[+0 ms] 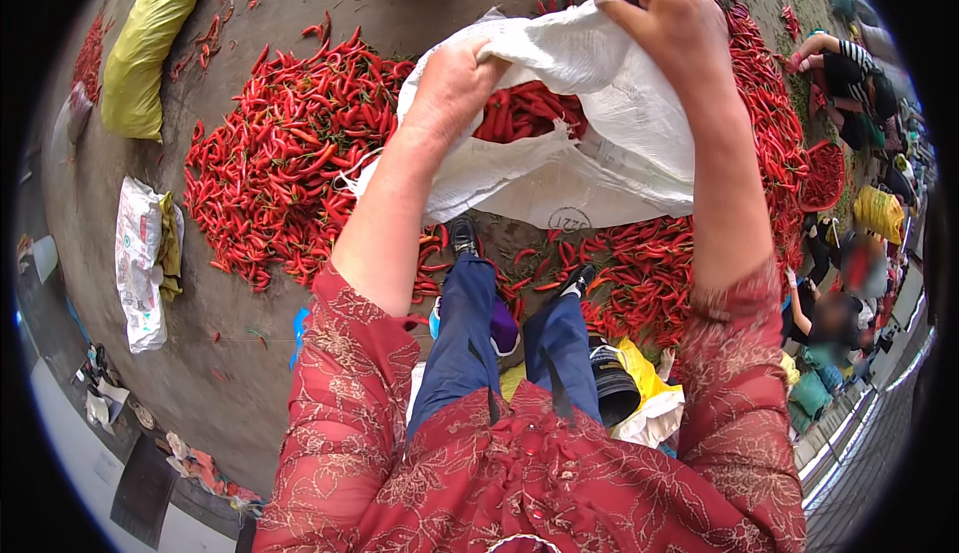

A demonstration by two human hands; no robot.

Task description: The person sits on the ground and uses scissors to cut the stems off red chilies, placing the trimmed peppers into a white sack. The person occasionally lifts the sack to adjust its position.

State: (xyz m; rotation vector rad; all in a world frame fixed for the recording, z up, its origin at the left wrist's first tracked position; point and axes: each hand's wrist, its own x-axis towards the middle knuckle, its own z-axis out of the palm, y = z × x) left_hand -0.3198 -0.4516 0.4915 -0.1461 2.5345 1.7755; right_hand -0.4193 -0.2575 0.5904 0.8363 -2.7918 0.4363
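1. Bare concrete ground [300,13] all around, looks like an outdoor sorting yard, with a huge spread of red chillies [280,163] running from about 9 o'clock round to 3 o'clock of where the person stands.
2. Biggest thing in hand is the white woven sack [589,153], held up in front of the body at roughly 12 o'clock, mouth pulled open, a load of red chillies already showing inside it.
3. Left hand [450,88] is clenched on the near rim of the sack at 11 o'clock; right hand [674,18] pinches the far rim up high at 1 o'clock, fingers closed on the cloth.
4. Yellow sack [150,43] lies well off at 10 o'clock, a flat white bag [140,253] at 9 o'clock, and other people sit sorting at 3 o'clock.
5. My read: this is the sack-handling step, mouth held wide. Next move probably needs both grips kept tight and the rim kept level, since a slack side could spill chillies over the feet [465,236].
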